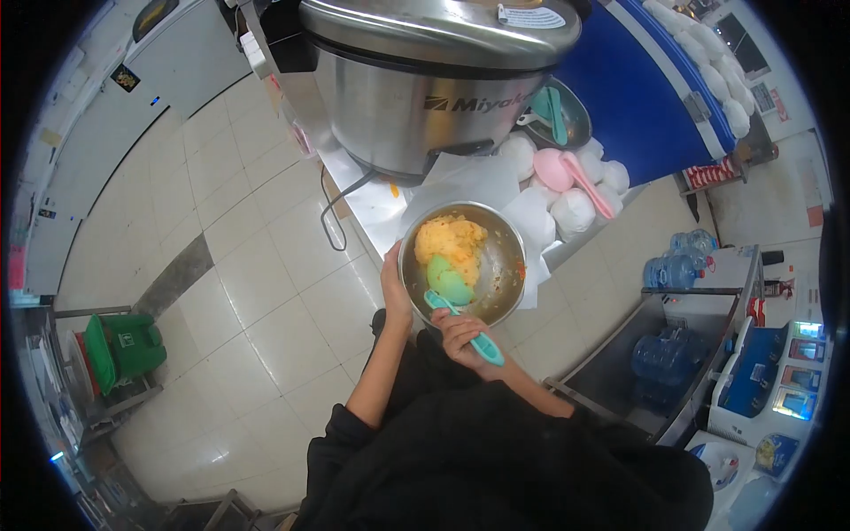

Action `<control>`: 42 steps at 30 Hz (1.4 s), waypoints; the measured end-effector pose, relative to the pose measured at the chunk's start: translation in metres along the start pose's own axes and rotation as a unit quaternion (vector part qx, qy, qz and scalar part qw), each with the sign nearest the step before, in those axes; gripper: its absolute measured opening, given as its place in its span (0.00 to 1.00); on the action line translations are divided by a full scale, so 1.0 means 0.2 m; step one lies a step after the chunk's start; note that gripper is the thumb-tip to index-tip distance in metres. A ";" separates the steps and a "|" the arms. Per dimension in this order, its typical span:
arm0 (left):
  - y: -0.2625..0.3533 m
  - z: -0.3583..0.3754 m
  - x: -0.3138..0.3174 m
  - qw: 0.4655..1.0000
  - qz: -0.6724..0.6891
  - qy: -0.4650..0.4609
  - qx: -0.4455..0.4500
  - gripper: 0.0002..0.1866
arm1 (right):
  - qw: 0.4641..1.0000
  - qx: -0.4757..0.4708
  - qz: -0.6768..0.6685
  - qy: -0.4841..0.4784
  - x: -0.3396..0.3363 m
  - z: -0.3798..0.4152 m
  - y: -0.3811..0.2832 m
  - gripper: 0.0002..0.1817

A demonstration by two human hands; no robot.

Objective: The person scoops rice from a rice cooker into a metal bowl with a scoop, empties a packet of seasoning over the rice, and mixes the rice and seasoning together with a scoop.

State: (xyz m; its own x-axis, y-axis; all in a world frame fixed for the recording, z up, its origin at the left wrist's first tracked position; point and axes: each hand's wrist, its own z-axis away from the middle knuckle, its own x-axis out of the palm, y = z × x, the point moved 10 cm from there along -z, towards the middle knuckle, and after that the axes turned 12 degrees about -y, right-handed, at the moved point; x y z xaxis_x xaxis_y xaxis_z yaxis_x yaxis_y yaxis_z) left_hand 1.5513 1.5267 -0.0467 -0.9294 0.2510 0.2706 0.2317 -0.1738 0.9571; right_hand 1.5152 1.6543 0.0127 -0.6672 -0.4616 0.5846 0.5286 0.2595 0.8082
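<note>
A steel mixing bowl [503, 258] holds a lump of yellow-orange food [450, 241] that looks like rice, heaped on its left side. My left hand [396, 285] grips the bowl's left rim from outside. In my right hand [459, 336] is the teal handle of a rice paddle [449, 281], fingers wrapped round it. Its light green blade rests against the lower part of the food. Bits of food stick to the bowl's bare right wall.
A large steel rice cooker [416, 106] stands behind the bowl, its cord [341, 208] hanging at the left. White wrapped bundles [573, 212], a pink rice paddle [558, 170] and a second bowl [575, 119] sit at the right. Further right is a blue cooler box [633, 88].
</note>
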 end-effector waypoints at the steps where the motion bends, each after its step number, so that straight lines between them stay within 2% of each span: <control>1: -0.01 0.00 0.01 1.000 -0.001 0.003 0.003 0.28 | 0.995 -0.019 -0.062 -0.074 0.06 -0.02 0.00 0.03; 3: -0.02 0.03 0.01 0.999 0.029 0.033 -0.027 0.21 | 0.992 -0.023 -0.087 -0.094 0.06 -0.03 0.01 0.04; 5: -0.02 0.02 0.00 0.999 -0.001 0.039 -0.013 0.21 | 0.986 -0.029 -0.112 -0.116 0.09 -0.01 0.01 0.04; 8: 0.02 0.02 0.01 0.998 -0.044 0.033 0.008 0.20 | 0.989 -0.025 -0.119 -0.089 0.14 0.08 0.06 0.04; 10: 0.03 0.02 0.03 0.998 -0.057 0.022 0.013 0.20 | 0.997 -0.065 -0.039 0.032 0.13 0.16 0.09 0.04; 11: 0.03 0.02 0.02 0.997 -0.075 0.029 0.017 0.19 | 0.996 -0.067 -0.040 0.030 0.17 0.18 0.08 0.04; 13: 0.03 0.02 0.03 0.995 -0.091 0.032 0.018 0.19 | 0.979 -0.003 0.144 0.147 0.16 0.28 0.04 0.08; 14: 0.04 0.03 0.02 0.993 -0.107 0.046 0.022 0.19 | 0.936 -0.015 0.285 0.205 0.20 0.34 -0.05 0.12; 15: 0.05 0.04 0.02 0.990 -0.121 0.059 0.028 0.18 | 0.869 -0.027 0.419 0.260 0.27 0.38 -0.13 0.17; 16: 0.06 0.04 0.02 0.991 -0.118 0.056 0.028 0.18 | 0.763 -0.066 0.570 0.297 0.41 0.42 -0.19 0.15; 18: 0.08 0.04 0.03 0.990 -0.121 0.054 0.038 0.18 | 0.477 -0.120 0.796 0.352 0.76 0.47 -0.24 0.14; 19: 0.08 0.04 0.03 0.991 -0.117 0.053 0.037 0.18 | 0.311 -0.131 0.867 0.368 0.92 0.47 -0.25 0.14; 20: 0.08 0.05 0.03 0.990 -0.124 0.056 0.039 0.18 | 0.308 -0.132 0.867 0.370 0.95 0.45 -0.23 0.14; 21: 0.09 0.05 0.03 0.989 -0.132 0.060 0.040 0.18 | 0.027 -0.128 0.936 0.326 1.11 0.38 -0.11 0.13; 22: 0.09 0.05 0.03 0.989 -0.130 0.060 0.040 0.18 | -0.255 -0.113 0.926 0.254 1.16 0.31 0.06 0.13; 23: 0.09 0.06 0.02 0.987 -0.139 0.065 0.045 0.18 | -0.256 -0.114 0.925 0.255 1.13 0.30 0.07 0.13; 25: 0.11 0.06 0.03 0.986 -0.144 0.069 0.053 0.18 | -0.449 -0.045 0.853 0.262 0.98 0.23 0.08 0.09; 26: 0.11 0.06 0.03 0.985 -0.153 0.073 0.037 0.18 | -0.451 -0.045 0.852 0.262 0.93 0.21 0.05 0.09; 28: 0.11 0.06 0.02 0.984 -0.161 0.078 0.021 0.18 | -0.524 -0.003 0.794 0.308 0.79 0.15 -0.09 0.07; 32: 0.07 0.05 0.03 0.990 -0.109 0.088 0.029 0.18 | -0.553 0.044 0.788 0.266 0.49 0.03 -0.18 0.08; 34: 0.05 0.06 0.01 0.992 -0.078 0.099 0.029 0.18 | -0.545 0.068 0.807 0.219 0.37 0.02 -0.10 0.08; 35: 0.03 0.05 0.01 0.995 -0.044 0.089 0.022 0.18 | -0.526 0.063 0.833 0.161 0.34 0.03 0.00 0.09; 36: 0.03 0.04 0.02 0.997 -0.010 0.078 0.015 0.18 | -0.528 0.062 0.831 0.161 0.38 0.02 0.04 0.09; 38: 0.04 0.04 0.02 0.998 0.014 0.065 0.018 0.19 | -0.407 0.103 0.876 0.237 0.48 0.05 0.00 0.09; 39: 0.04 0.04 0.03 0.998 0.037 0.055 0.017 0.19 | -0.392 0.064 0.876 0.273 0.59 0.05 0.01 0.08; 40: 0.04 0.04 0.02 0.998 0.038 0.056 0.018 0.19 | -0.393 0.065 0.876 0.272 0.67 0.03 0.01 0.08; 42: 0.01 0.03 0.02 0.996 0.078 0.039 0.012 0.19 | -0.438 0.056 0.851 0.283 0.80 -0.01 0.01 0.05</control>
State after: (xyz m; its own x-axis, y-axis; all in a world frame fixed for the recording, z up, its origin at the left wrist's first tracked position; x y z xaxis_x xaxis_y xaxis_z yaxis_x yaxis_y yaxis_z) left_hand 1.5492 1.5323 -0.0427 -0.9007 0.1485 0.4083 0.3810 -0.1817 0.9065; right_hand 1.4100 1.5793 0.1079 -0.1505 0.3878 -0.9094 -0.9871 -0.1100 0.1165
